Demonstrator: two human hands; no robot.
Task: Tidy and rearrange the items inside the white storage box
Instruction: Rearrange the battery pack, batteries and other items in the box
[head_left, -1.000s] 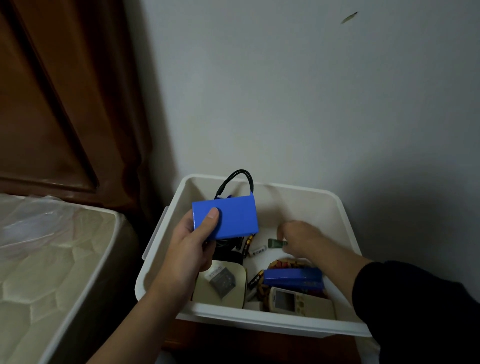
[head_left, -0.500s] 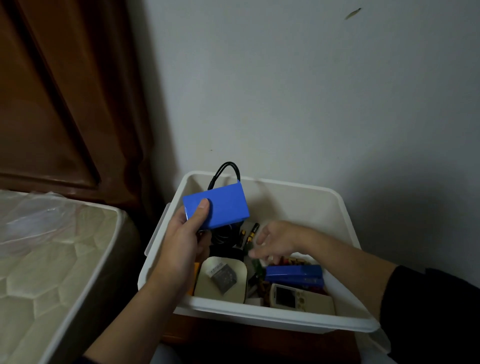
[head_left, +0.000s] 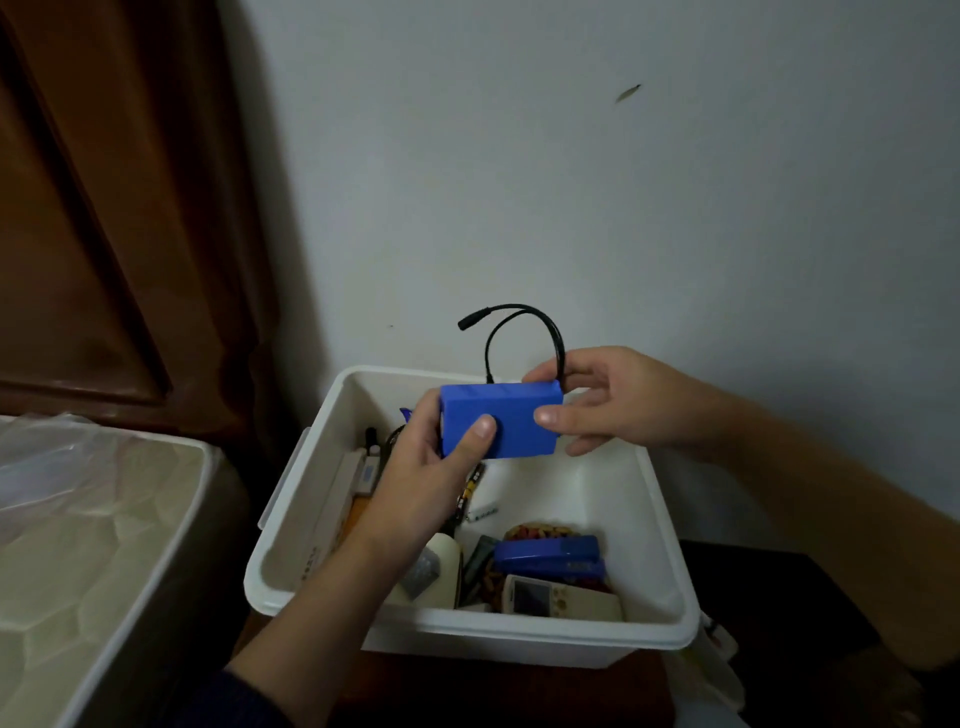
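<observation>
A blue rectangular battery pack (head_left: 511, 418) with a looped black cable (head_left: 524, 332) hangs above the white storage box (head_left: 660, 545). My left hand (head_left: 431, 467) grips its left end, thumb on the front face. My right hand (head_left: 608, 402) pinches its right end, thumb in front and fingers behind near the cable. Inside the box lie a flat blue case (head_left: 548, 556), a white remote control (head_left: 558, 597), a cream oval item (head_left: 439, 571), batteries (head_left: 470, 491) and several small items, partly hidden by my left forearm.
A plastic-wrapped mattress (head_left: 93, 545) stands at the left, close to the box. A brown wooden panel (head_left: 104, 208) and a grey wall (head_left: 623, 182) lie behind. The box sits on a dark wooden surface (head_left: 509, 691).
My right hand came up out of the box and took hold of the blue pack's right end. The pack shifted right and rose slightly; the cable's plug end now sticks out left.
</observation>
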